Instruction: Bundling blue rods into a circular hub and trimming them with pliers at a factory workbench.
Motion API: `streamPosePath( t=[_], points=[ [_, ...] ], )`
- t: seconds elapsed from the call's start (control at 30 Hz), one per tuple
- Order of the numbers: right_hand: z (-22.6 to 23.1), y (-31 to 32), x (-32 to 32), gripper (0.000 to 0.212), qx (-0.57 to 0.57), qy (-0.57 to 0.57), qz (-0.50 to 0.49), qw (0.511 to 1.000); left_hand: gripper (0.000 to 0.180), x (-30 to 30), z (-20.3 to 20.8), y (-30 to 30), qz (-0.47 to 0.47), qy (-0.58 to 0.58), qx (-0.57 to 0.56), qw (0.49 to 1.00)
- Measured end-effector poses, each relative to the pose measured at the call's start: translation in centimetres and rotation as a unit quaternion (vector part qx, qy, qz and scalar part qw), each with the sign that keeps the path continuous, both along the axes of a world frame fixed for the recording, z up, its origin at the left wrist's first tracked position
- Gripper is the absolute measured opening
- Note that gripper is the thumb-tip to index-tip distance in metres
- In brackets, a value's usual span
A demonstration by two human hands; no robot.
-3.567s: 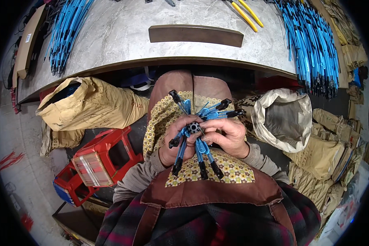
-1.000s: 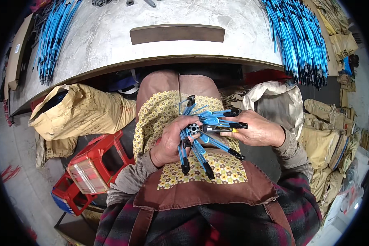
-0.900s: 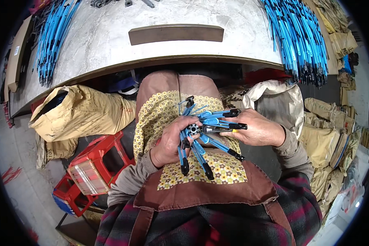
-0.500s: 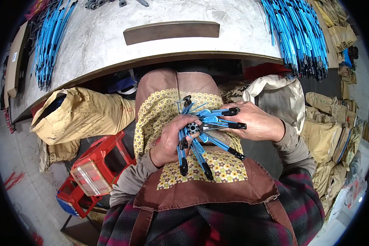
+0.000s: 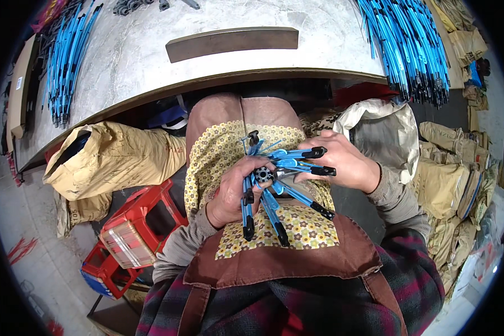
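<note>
Over my lap is a frame of blue ribs (image 5: 270, 208) with black tips, spreading out around a black toothed round hub (image 5: 264, 174). My left hand (image 5: 233, 187) is closed around the frame close to the hub, with its thumb and fingertips beside it. On the other side, my right hand (image 5: 350, 162) is bent in among the ribs that point right. Its fingers are curled, and black rib ends lie in front of them, so what they pinch is hidden. A floral-panelled brown apron (image 5: 285, 267) lies beneath the frame.
A grey table (image 5: 330, 53) bears a dark bar (image 5: 232, 43), with blue rib bundles at its right (image 5: 409, 53) and left (image 5: 67, 67). Beside my legs stand an open tan sack (image 5: 120, 159), red stools (image 5: 143, 224) and an open white sack (image 5: 411, 134). Sacks (image 5: 442, 185) are piled at right.
My right hand has shifted slightly left and down beside the ribs. The frame and my left hand have stayed nearly in place.
</note>
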State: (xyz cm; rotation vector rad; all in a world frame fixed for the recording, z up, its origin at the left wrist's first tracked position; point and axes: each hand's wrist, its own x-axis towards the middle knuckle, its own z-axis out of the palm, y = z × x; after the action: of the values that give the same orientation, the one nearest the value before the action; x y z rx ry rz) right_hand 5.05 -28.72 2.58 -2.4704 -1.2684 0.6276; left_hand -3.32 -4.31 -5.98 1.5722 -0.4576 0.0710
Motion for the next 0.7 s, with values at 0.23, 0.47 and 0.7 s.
streamPosePath(
  t=[0.23,0.47,0.7],
  points=[
    [-0.5,0.1,-1.0,0.021,-0.011,-0.139,-0.049,0.989,0.034,0.0,0.4,-0.4,0.030,-0.027,-0.001,0.999],
    [-0.3,-0.2,-1.0,0.027,0.179,-0.374,0.024,0.910,0.034,-0.5,-0.1,-0.4,0.075,-0.013,-0.002,0.997],
    [-0.3,-0.4,-0.6,0.037,0.174,-0.367,0.015,0.914,0.032,0.1,1.3,0.0,0.040,-0.023,0.037,0.998]
  ],
)
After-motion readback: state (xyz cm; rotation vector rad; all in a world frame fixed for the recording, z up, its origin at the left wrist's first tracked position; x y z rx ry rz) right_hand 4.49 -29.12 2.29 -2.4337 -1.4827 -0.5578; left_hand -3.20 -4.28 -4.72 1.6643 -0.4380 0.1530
